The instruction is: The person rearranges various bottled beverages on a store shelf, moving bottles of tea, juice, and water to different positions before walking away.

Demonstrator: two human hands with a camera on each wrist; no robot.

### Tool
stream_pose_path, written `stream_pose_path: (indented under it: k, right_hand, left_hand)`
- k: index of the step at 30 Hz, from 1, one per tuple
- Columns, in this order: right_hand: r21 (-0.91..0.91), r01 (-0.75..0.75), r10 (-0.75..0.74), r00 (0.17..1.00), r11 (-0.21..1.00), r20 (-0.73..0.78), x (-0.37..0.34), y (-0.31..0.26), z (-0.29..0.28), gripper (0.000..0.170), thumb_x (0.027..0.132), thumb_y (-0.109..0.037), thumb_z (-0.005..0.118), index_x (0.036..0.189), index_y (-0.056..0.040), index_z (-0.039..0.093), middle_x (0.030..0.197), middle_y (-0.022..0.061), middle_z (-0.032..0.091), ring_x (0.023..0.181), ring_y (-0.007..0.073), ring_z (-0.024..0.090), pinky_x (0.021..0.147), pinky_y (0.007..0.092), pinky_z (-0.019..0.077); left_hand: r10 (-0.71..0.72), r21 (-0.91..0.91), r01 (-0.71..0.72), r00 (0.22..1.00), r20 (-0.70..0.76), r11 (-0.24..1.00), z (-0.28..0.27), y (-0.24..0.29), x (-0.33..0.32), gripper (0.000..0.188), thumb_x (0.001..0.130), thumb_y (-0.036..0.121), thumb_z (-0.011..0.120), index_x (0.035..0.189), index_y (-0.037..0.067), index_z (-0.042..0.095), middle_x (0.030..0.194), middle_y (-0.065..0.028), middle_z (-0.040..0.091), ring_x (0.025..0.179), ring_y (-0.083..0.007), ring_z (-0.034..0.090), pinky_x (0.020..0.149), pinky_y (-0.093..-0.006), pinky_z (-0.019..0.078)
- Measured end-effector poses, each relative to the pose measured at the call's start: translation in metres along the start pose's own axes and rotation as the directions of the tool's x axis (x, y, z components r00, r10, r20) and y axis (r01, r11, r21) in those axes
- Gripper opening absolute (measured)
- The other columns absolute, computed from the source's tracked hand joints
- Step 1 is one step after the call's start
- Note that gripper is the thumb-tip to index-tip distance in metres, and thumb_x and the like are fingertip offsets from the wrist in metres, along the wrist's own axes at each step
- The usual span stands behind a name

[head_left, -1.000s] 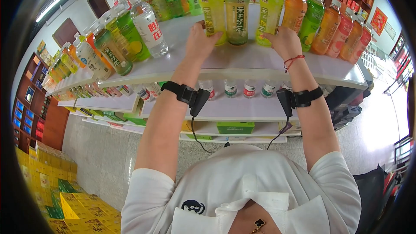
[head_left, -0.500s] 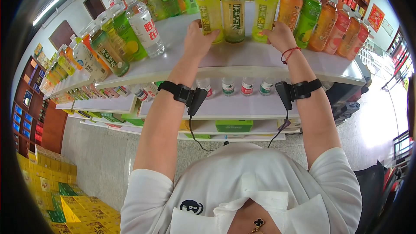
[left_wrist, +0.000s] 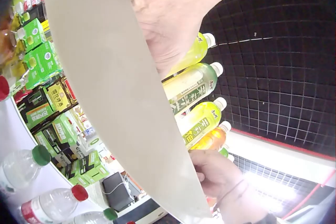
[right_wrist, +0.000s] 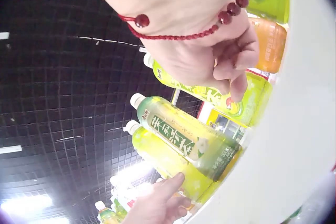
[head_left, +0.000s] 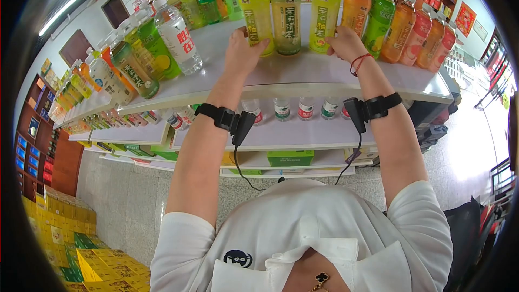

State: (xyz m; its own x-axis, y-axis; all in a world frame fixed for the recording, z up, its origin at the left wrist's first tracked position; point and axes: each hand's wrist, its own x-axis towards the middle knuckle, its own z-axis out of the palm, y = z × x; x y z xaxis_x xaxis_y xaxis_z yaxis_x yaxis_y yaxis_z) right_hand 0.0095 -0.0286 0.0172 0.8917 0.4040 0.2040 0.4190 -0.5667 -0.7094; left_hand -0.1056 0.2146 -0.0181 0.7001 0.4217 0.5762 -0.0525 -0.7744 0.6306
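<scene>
My left hand [head_left: 243, 53] grips the lower part of a yellow-green bottle [head_left: 255, 13], its thumb across the front. Right of it a darker green tea bottle [head_left: 285, 19] stands upright, untouched. A second yellow-green bottle [head_left: 325, 13] is pinched near its base, at its right side, by my right hand [head_left: 347, 46]. In the right wrist view the right hand [right_wrist: 210, 50] has curled fingers against this bottle [right_wrist: 210, 95]; the left hand [right_wrist: 157, 203] shows below. The left wrist view shows the left hand [left_wrist: 168, 14] partly hidden by the shelf edge [left_wrist: 121, 98].
Orange [head_left: 356, 11], green [head_left: 379, 21] and pink [head_left: 416, 38] bottles line the shelf's right side. A clear bottle [head_left: 181, 40] and rows of others stand left. Small bottles [head_left: 305, 109] sit on the shelf below. Yellow cartons [head_left: 59, 221] are stacked on the floor at left.
The head view has shifted slightly, so the bottles appear further left. My right thumb has slid from the bottle's front towards its right edge. The left hand keeps its grip.
</scene>
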Motion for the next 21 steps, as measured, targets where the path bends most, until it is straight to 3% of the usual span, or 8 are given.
stream_pose_path:
  k: [2,4,11,21]
  right_hand:
    - [-0.002,-0.007,0.007,1.000,1.000,0.011,-0.002,-0.005,-0.004,0.028,0.086,-0.019,0.057,0.101,0.0043,0.058,0.066,0.0106,0.065,0.049,0.0140,0.055,0.046,0.0279,0.0449]
    - [-0.108,-0.028,0.033,0.998,0.994,0.051,-0.004,-0.011,-0.007,0.026,0.086,-0.022,0.054,0.091,0.0036,0.059,0.073,0.0111,0.069,0.064,0.0197,0.065,0.058,0.0322,0.0507]
    - [-0.116,-0.015,0.027,0.994,0.993,0.105,0.001,-0.012,-0.010,0.027,0.087,-0.021,0.053,0.089,0.0047,0.061,0.071,0.0103,0.067,0.058,0.0181,0.062,0.053,0.0309,0.0490]
    - [0.043,-0.055,0.048,0.988,0.998,0.150,0.003,-0.010,-0.011,0.023,0.090,-0.014,0.052,0.098,0.0071,0.056,0.073,0.0121,0.068,0.055,0.0174,0.060,0.047,0.0302,0.0481]
  left_hand:
    - [0.003,0.006,-0.003,1.000,-0.011,1.000,0.000,0.000,0.000,0.065,0.079,0.038,0.073,0.122,-0.004,0.049,0.120,-0.0189,0.056,0.114,-0.0304,0.053,0.095,-0.0374,0.0416]
    - [0.014,0.001,-0.014,1.000,0.003,1.000,0.000,0.000,0.000,0.067,0.078,0.035,0.073,0.123,-0.006,0.045,0.121,-0.0213,0.052,0.114,-0.0346,0.052,0.093,-0.0392,0.0431]
    - [-0.001,-0.002,0.001,1.000,0.016,1.000,-0.001,0.002,-0.001,0.067,0.079,0.036,0.072,0.124,-0.005,0.045,0.123,-0.0215,0.051,0.114,-0.0347,0.052,0.094,-0.0393,0.0431]
    - [-0.014,-0.002,0.014,1.000,0.016,1.000,0.001,0.000,0.000,0.068,0.078,0.036,0.073,0.125,-0.005,0.044,0.123,-0.0213,0.051,0.115,-0.0349,0.051,0.095,-0.0394,0.0425]
